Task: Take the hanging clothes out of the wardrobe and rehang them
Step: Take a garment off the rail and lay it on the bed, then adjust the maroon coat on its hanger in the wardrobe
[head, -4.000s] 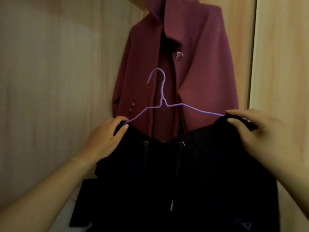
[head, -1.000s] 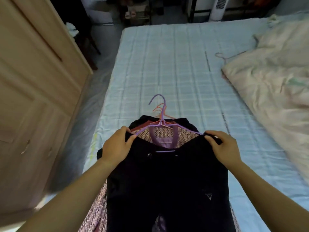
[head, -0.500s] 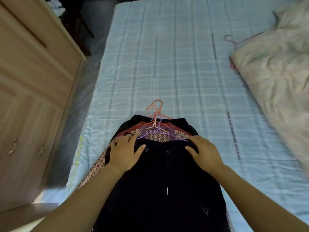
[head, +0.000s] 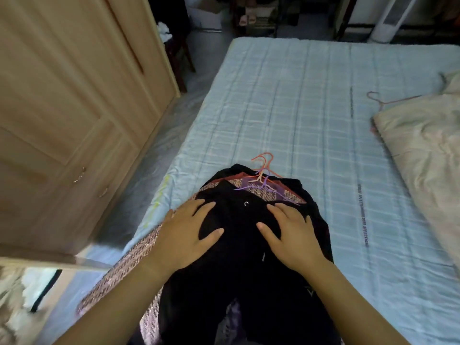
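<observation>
A black hooded garment (head: 239, 270) lies on top of a pile of clothes at the near end of the bed (head: 311, 125). Under it shows a pink tweed garment (head: 119, 272). A purple wire hanger (head: 261, 189) and orange hangers (head: 263, 165) stick out at the pile's far end. My left hand (head: 184, 235) rests flat on the black garment's left side, fingers spread. My right hand (head: 293, 232) lies flat on its right side, fingers apart. Neither hand grips anything.
A wooden wardrobe (head: 69, 103) stands to the left, with a narrow floor strip between it and the bed. A rumpled cream duvet (head: 428, 155) lies at the right, a pink hanger (head: 383, 100) beside it. A white tower fan (head: 393, 16) stands beyond the bed.
Four seconds ago I held the black garment on its purple hanger inside the wardrobe. I then turned to the bed, laid it on the pile, let go, and my hands slid down flat.
</observation>
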A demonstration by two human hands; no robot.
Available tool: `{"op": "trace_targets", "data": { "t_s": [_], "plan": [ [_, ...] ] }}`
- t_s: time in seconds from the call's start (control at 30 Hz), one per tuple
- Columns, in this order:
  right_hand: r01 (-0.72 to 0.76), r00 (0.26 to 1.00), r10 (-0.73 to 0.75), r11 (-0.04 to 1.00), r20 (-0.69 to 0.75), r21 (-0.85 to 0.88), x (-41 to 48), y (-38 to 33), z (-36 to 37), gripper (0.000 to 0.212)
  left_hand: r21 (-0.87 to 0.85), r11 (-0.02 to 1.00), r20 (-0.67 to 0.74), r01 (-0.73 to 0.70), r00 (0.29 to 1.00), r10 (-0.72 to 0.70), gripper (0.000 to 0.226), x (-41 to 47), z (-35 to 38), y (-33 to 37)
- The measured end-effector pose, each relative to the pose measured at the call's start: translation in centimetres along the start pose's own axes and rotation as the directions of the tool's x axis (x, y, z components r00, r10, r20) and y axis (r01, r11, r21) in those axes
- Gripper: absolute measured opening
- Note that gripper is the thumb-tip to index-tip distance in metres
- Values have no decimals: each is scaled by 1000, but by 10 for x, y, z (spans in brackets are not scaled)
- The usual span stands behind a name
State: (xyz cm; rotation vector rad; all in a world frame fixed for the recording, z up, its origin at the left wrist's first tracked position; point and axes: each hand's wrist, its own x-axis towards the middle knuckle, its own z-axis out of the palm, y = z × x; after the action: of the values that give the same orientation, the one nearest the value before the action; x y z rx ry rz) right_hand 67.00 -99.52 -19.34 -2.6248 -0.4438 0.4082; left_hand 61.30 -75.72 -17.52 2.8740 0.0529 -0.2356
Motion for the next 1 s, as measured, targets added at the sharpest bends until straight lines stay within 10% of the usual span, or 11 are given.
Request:
{"op": "trace_targets", "data": {
  "t_s": [0.47,1.0],
  "plan": [
    [526,846,-518,850,130,-37,-75,-210,77,66,-171,886,-256,431,849,-463,74,-255,-37,-120],
    [882,453,-884,464,117,89,-168,-621,233,52,-149,685,-458,713,564,-687,71,-526,-130,-381]
  ]
}}
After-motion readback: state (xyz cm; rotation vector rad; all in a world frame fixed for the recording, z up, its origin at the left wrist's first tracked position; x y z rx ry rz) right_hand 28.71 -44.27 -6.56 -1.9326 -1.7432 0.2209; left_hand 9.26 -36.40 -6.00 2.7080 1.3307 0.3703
